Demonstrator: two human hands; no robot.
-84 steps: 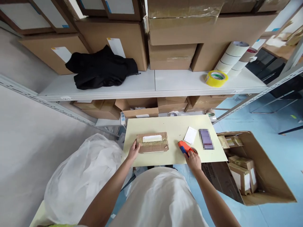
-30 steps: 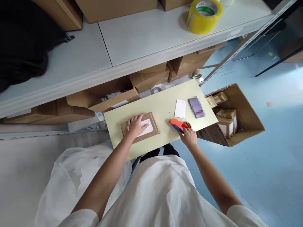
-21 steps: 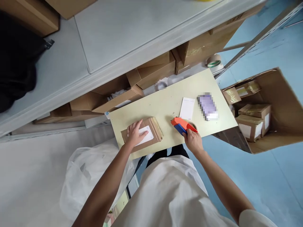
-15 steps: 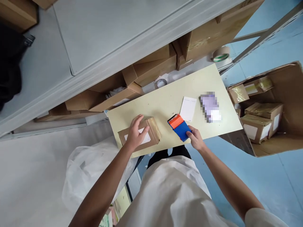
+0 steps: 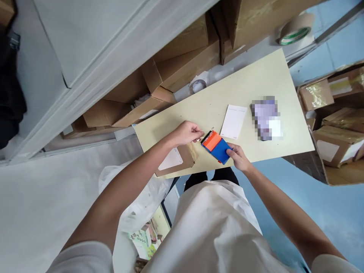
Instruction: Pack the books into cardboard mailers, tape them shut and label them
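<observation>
My right hand (image 5: 238, 156) grips the blue end of a blue and orange tape dispenser (image 5: 220, 149), thumb on top. Its black toothed edge points left and away from me. Close to that edge, the fingers of my left hand (image 5: 189, 133) are pinched together; a small pale glint shows below them, too small to make out. Partly behind my left forearm, a taped cardboard box (image 5: 184, 157) with a white label (image 5: 171, 159) lies on the pale table (image 5: 264, 79).
A white card (image 5: 234, 121) and a blurred purple item (image 5: 264, 115) lie on the table's right half. Beyond the far edge stand open cartons (image 5: 182, 72) and tape rolls (image 5: 295, 30). A large carton of small boxes (image 5: 338, 142) is at right, plastic sheeting (image 5: 142, 201) at left.
My left hand has moved from over the cardboard box, right to the dispenser's toothed edge, and its spread fingers have closed into a pinch. My right hand keeps its grip. The view has shifted.
</observation>
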